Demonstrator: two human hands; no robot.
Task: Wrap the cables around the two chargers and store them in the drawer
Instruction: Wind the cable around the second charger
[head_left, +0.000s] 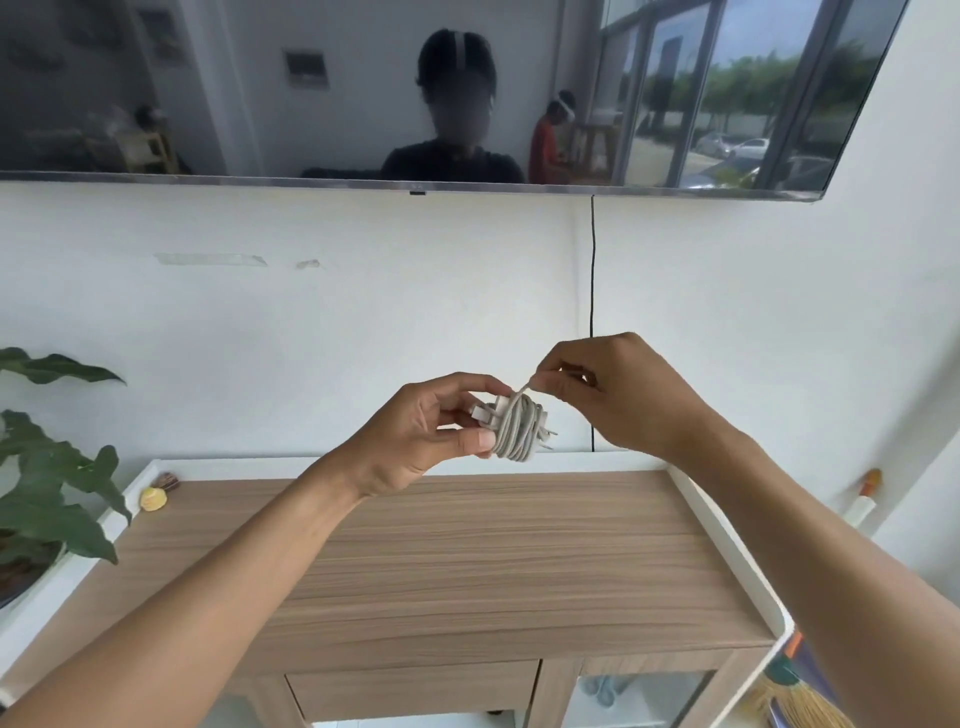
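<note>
While the left hand (426, 431) grips a white charger (487, 413) between its thumb and curled fingers, the right hand (618, 395) pinches the free end of the pale cable (517, 434) between thumb and forefinger, just above the bundle. Most of the cable lies in tight coils around the charger's body, and only a short taut stretch runs up from the coils to the right fingertips. Metal prongs stick out of the bundle on its right side. Both hands hold the charger in the air, above the back edge of a wood-grain cabinet top (467, 561) with a white raised rim. Below the front edge of that top shows the drawer (410, 693), its front flush with the frame. Only this one charger is in view. A dark television (311, 88) hangs on the white wall, with a black cord (592, 312) running down from it behind the right hand. A leafy plant (47, 499) stands at the left, a small yellow shell (153, 500) rests on the top's back left corner, and a broom (800, 701) leans at the lower right
</note>
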